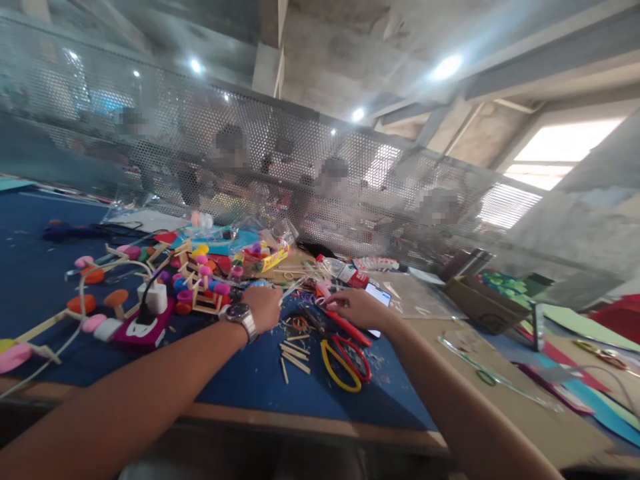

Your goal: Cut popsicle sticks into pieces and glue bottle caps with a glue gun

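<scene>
My left hand (264, 308), with a watch on its wrist, has its fingers pressed together beside a pile of coloured clay pieces and small wooden frames (200, 283). What it holds, if anything, is too small to make out. Over pipe-cleaner-like coiled bits (303, 297), my right hand (350, 305) has thumb and finger brought together; its contents cannot be made out. Below the hands lie scissors with red and yellow handles (340, 373) and several short wooden sticks (295, 358). A red-handled tool (349, 327) is under my right hand, near a lit phone (379, 295).
A bottle with a red label (345, 272) lies behind the hands. At left is a magenta power strip (143, 330) with a white plug and cable. A cardboard box (487, 303) stands at right, near coloured paper. People are behind a perforated metal screen (280, 153).
</scene>
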